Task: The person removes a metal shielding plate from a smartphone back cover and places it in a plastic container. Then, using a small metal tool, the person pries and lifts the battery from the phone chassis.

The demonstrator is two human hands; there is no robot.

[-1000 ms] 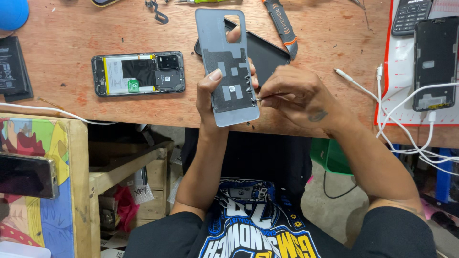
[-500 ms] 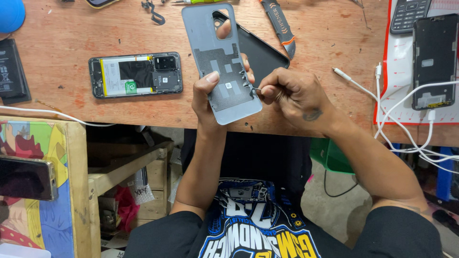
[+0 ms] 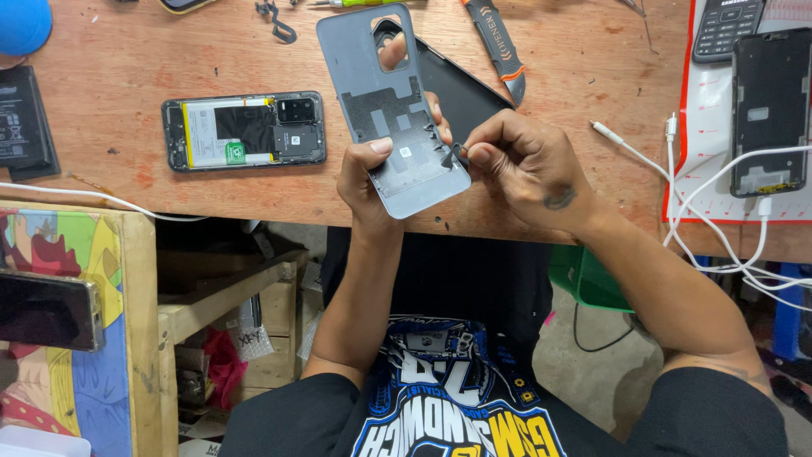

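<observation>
Back cover raised higher; scratched wooden bench, cluttered workshop.

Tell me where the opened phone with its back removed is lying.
In the head view, the opened phone lies flat on the wooden table, left of the grey back cover held in the left hand.

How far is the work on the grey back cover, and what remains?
Done: the opened phone lies on the wooden table with its cover off. In hand: the left hand holds the grey back cover while the right hand pinches a dark strip at its edge. Left: dark adhesive patches remain inside.
</observation>
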